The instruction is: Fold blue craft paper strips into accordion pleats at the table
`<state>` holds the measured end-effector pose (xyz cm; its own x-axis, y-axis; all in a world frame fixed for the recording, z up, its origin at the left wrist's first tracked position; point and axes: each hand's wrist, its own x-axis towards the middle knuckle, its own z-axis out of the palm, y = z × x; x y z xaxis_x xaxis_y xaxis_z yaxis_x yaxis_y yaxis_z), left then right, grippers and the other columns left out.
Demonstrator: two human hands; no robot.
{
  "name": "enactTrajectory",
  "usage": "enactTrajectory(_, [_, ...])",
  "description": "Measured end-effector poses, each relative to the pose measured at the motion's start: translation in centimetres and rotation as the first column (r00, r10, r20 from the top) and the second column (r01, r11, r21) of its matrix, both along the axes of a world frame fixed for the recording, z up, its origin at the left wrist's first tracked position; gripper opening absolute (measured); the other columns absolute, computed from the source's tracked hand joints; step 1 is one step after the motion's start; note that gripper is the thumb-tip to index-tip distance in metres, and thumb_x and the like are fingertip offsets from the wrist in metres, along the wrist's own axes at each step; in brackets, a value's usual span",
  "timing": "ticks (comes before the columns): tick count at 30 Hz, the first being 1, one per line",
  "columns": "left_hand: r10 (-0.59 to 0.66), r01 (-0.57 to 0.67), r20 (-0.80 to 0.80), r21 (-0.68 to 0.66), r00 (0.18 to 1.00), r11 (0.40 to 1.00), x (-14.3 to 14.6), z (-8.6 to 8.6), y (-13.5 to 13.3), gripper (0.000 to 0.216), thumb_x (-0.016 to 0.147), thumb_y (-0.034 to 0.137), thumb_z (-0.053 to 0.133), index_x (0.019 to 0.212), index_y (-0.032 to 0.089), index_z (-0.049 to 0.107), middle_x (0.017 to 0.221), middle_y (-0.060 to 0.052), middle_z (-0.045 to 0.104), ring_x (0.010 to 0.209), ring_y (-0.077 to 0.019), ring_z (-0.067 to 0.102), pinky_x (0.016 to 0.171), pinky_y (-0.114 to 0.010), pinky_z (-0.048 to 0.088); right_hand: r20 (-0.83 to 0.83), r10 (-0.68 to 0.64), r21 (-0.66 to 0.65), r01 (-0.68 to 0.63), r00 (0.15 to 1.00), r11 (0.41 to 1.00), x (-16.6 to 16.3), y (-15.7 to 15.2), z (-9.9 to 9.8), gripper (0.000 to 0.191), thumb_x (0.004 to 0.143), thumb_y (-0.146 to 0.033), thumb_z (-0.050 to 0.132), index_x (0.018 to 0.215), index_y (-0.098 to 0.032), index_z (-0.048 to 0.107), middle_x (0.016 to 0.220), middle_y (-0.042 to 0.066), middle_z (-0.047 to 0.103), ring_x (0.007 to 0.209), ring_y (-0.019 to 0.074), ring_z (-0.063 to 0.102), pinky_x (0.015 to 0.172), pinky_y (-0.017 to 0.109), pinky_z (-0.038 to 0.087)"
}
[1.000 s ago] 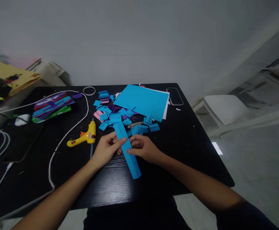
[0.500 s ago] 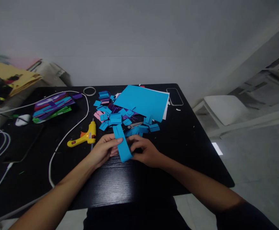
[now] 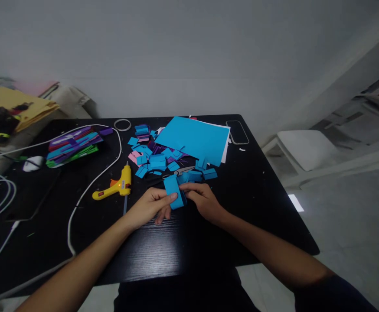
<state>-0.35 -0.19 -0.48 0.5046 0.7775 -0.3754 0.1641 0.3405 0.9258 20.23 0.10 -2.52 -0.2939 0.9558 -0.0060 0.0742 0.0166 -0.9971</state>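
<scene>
Between both hands, over the front of the black table, a blue paper strip (image 3: 173, 189) is bent over into a loop. My left hand (image 3: 157, 205) is closed on its left side, thumb lying across the front face. My right hand (image 3: 204, 200) grips the right edge of the strip, its fingertips partly hidden behind the paper. Just beyond the hands lie loose cut pieces of blue paper (image 3: 158, 162) and a pair of scissors (image 3: 184, 170), partly covered. To the left rests a yellow hot glue gun (image 3: 121, 184), a small orange light showing on it.
A large blue sheet (image 3: 194, 138) lies over white paper at the back of the black table (image 3: 241, 208). Beside it is a phone (image 3: 237, 132). On the left are a bundle of coloured paper (image 3: 74, 147), a white cable (image 3: 93, 177) and a tape ring (image 3: 122, 125). A white chair (image 3: 306, 147) stands right.
The blue strip was longer and slanted down toward me; now it is folded into a shorter loop. Both hands have shifted slightly right.
</scene>
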Motion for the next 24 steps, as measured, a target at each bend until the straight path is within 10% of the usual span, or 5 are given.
enactTrajectory(10, [0.148, -0.045, -0.271, 0.352, 0.951, 0.935, -0.2, -0.2, -0.4, 0.044, 0.088, 0.051, 0.069, 0.062, 0.016, 0.065, 0.050, 0.001, 0.059, 0.046, -0.0109, 0.054, 0.049, -0.021, 0.041, 0.042, -0.034, 0.118, 0.029, 0.999, 0.993, -0.6, -0.7, 1.1, 0.022, 0.090, -0.033, 0.067, 0.075, -0.017, 0.073, 0.072, 0.000, 0.068, 0.068, 0.0140, 0.059, 0.066, 0.025, 0.045])
enactTrajectory(17, [0.366, -0.258, -0.041, 0.637, 0.930, 0.726, -0.8, 0.2, 0.0, 0.026, 0.089, 0.038, 0.072, 0.105, 0.019, 0.072, 0.087, -0.003, 0.072, 0.077, -0.0155, 0.068, 0.069, -0.025, 0.054, 0.141, -0.039, 0.269, -0.001, 0.989, 0.963, -0.5, -0.9, 0.6, 0.015, 0.092, -0.027, 0.068, 0.083, -0.019, 0.075, 0.086, 0.003, 0.077, 0.079, 0.0173, 0.071, 0.075, 0.028, 0.051])
enactTrajectory(24, [0.366, -0.216, -0.066, 0.704, 0.928, 0.676, -0.5, -0.2, -0.5, 0.014, 0.092, 0.032, 0.071, 0.088, 0.019, 0.074, 0.070, 0.001, 0.068, 0.060, -0.0111, 0.060, 0.057, -0.021, 0.048, 0.146, -0.028, 0.334, -0.023, 0.989, 0.942, -0.8, -1.1, 0.7, 0.015, 0.091, -0.028, 0.070, 0.080, -0.019, 0.074, 0.084, 0.004, 0.078, 0.078, 0.0177, 0.073, 0.074, 0.028, 0.053])
